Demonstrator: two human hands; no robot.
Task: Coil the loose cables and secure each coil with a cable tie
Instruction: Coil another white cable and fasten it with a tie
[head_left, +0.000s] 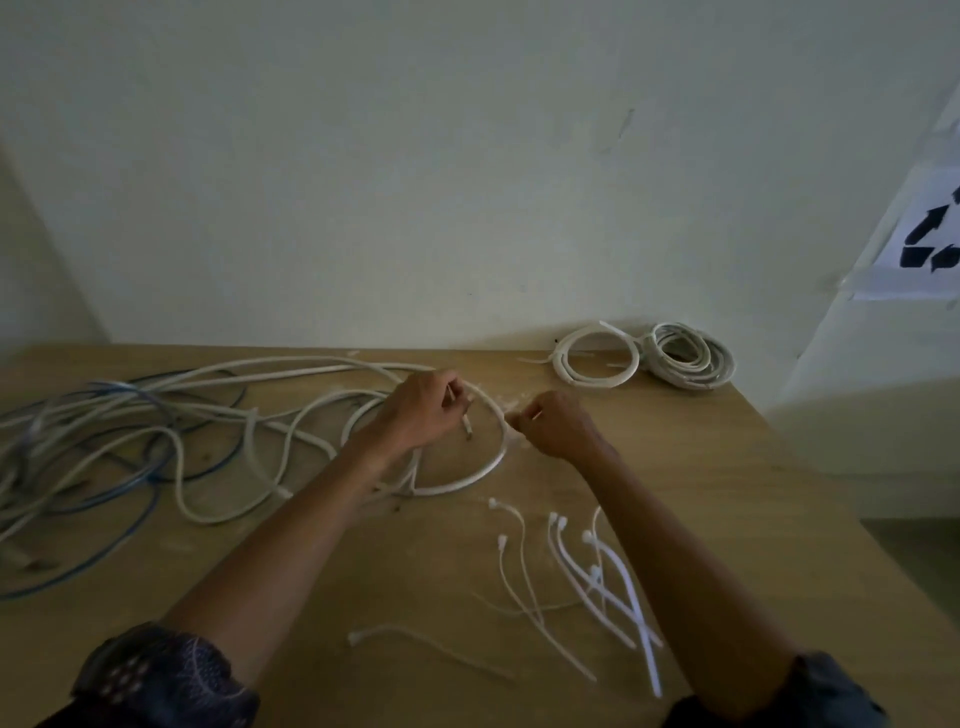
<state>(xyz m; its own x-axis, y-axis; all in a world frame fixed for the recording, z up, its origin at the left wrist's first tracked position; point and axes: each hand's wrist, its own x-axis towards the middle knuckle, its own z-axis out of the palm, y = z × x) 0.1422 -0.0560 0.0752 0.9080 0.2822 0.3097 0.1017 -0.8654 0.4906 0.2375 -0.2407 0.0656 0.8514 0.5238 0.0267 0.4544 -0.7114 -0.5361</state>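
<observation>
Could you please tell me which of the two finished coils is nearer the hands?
The wide open ring, lying just left of the tightly wound bundle.

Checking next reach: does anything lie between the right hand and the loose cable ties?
Nothing visible does. The cable ties lie on the table, nearer than the right hand, which is at the white cable coil.

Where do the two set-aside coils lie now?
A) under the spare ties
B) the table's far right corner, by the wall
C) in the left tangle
B: a white coil and a thicker coil sit side by side at the far right corner of the table.
</observation>
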